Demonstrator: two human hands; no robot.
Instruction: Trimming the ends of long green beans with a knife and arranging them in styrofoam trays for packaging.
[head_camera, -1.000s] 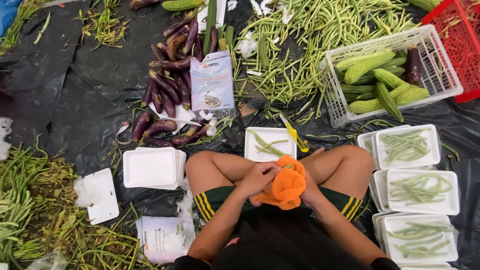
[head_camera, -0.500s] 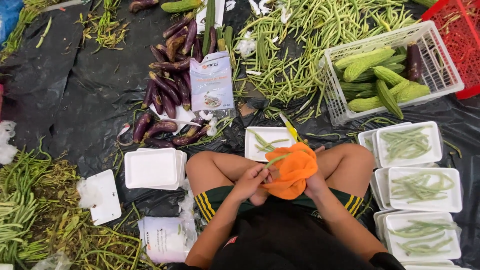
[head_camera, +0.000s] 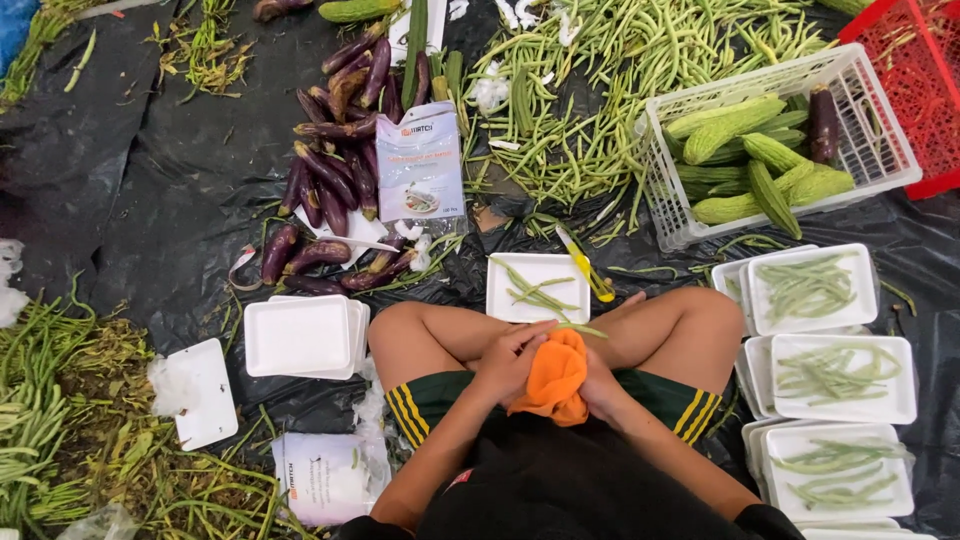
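We saw the orange cloth bunched in the lap of the seated person, between the crossed bare legs, with the left hand closed on its left side and the right hand gripping it from beneath on the right. A single green bean poked out just above the cloth, at the fingertips. Directly beyond the cloth, touching the shins, lay a white foam tray holding a few beans, and a yellow-handled knife rested at that tray's right edge. To the right of the cloth we counted four filled bean trays in plain sight, stacked over others we could not number. To the left of the cloth sat a stack of empty foam trays, and farther left one more tray. Everything lay on a black plastic sheet spread over the ground. Well beyond the cloth lay a heap of purple eggplants, a wide pile of loose green beans, a white basket of ridged gourds and a red crate.
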